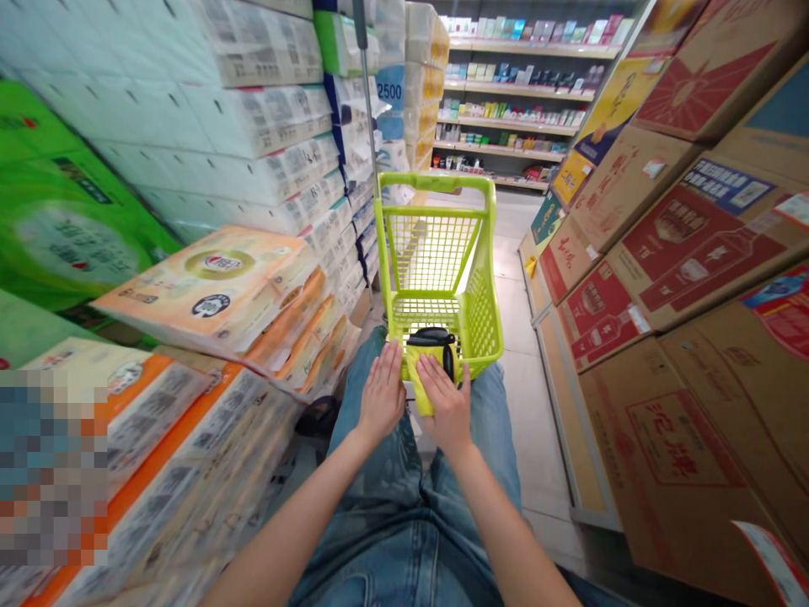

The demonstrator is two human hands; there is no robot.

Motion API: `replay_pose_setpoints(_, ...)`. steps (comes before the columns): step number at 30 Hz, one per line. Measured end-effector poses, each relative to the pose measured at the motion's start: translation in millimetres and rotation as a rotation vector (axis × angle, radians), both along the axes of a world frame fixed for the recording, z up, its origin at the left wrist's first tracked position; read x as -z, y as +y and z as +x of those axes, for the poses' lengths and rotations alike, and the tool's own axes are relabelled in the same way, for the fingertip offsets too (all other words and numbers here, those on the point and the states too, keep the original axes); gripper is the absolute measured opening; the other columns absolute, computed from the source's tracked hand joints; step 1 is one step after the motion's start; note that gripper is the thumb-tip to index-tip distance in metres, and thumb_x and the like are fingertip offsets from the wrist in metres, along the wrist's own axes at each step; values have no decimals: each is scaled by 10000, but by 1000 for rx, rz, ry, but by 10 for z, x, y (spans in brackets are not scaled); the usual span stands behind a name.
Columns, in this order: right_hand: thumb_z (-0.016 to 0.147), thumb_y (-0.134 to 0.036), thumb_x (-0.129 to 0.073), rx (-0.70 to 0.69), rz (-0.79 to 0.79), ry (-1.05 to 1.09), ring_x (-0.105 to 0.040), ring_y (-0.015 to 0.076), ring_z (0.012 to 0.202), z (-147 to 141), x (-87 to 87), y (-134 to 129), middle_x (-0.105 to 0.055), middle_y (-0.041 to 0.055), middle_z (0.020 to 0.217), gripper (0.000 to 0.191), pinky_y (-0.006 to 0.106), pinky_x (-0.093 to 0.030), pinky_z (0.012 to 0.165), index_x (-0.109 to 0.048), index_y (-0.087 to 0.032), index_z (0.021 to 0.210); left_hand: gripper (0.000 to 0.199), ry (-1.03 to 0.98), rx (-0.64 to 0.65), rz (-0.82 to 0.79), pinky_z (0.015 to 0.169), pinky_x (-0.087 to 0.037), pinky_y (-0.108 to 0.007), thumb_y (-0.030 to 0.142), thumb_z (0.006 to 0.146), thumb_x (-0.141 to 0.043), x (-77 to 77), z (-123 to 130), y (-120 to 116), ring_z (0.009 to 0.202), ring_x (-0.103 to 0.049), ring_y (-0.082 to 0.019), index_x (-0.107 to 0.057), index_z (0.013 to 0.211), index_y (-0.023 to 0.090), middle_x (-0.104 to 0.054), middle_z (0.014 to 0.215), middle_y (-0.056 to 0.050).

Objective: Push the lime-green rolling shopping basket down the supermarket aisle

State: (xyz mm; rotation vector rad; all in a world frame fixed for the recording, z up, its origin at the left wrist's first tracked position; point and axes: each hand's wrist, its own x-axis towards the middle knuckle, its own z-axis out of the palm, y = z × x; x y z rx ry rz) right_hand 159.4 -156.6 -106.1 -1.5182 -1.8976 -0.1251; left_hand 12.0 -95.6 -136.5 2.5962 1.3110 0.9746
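Note:
A lime-green plastic shopping basket (436, 291) with grid walls stands in front of me, between my knees. My left hand (383, 389) lies over its near left edge, fingers straight and together, with nothing visible in it. At the near edge a yellow-and-black fabric pouch (431, 337) hangs over the rim. Its top is black, and a yellow flap (422, 396) drops toward my lap. My right hand (447, 405) presses on the yellow fabric and grips it from the right; its thumb is mostly hidden. No other item shows inside the basket.
Stacked tissue packs (271, 126) rise on my left, with an orange pack (208, 287) jutting toward me. Cardboard cartons (670, 244) line the right. A thin metal pole (366, 101) stands by the basket. Stocked shelves (506, 101) close the far end of the tiled aisle (515, 312).

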Motion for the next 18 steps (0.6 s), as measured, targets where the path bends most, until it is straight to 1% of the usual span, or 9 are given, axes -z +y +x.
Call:
replay_pose_setpoints(3,799,-63,-412,37,37,-49,-498,195,1364,443,46,-130,-564,75,1440,706,522,52,1229,-395,-223,1486,771,-1,-22,4,1206,-258,-499,53,884,-349,-30,42,-20,1519,-176,-245,-42,1582,164,-229,1629,-129)
replay_pose_setpoints(6,786,-69,-415,81,80,-102,-531,210,1336,835,70,-202,-580,82,1422,710,526,10,1229,-414,-230,1478,791,-2,-16,3,1206,-260,-496,44,870,-362,-22,52,-15,1518,-178,-252,-38,1583,158,-226,1631,-126)
replay_pose_setpoints(8,778,-66,-419,130,93,-106,-551,214,1316,954,77,-214,-595,82,1407,712,523,-16,1229,-430,-235,1469,796,-6,-10,6,1207,-262,-492,44,867,-365,-11,50,-5,1516,-187,-252,-39,1583,160,-229,1630,-124)
replay_pose_setpoints(9,776,-65,-419,160,103,-96,-556,218,1312,949,82,-212,-597,87,1404,711,524,-32,1229,-433,-230,1468,796,-10,-9,8,1206,-262,-492,45,867,-366,-6,50,-1,1515,-191,-253,-39,1583,161,-230,1630,-123)
replay_pose_setpoints(11,780,-68,-417,204,119,-70,-551,230,1317,810,92,-189,-588,103,1411,708,532,-49,1228,-424,-211,1473,792,-17,-9,9,1205,-263,-497,48,870,-365,-1,52,2,1515,-190,-255,-41,1583,162,-231,1629,-125)
replay_pose_setpoints(13,790,-73,-415,198,117,-53,-538,236,1329,540,98,-137,-576,115,1421,701,531,-35,1231,-408,-188,1482,783,-22,-16,4,1204,-265,-500,48,875,-356,4,54,0,1517,-182,-253,-42,1583,163,-234,1628,-127)
replay_pose_setpoints(16,812,-83,-429,92,80,-36,-514,220,1351,72,84,-7,-575,97,1426,679,504,23,1240,-400,-186,1483,752,-20,-13,-2,1204,-262,-499,68,900,-344,18,36,1,1522,-160,-244,-41,1582,158,-237,1625,-141)
replay_pose_setpoints(18,819,-98,-453,40,64,-13,-486,211,1374,-160,60,87,-572,89,1430,671,491,37,1243,-400,-188,1482,722,-19,6,0,1203,-264,-494,108,926,-347,31,11,7,1523,-151,-239,-47,1580,153,-241,1622,-152)
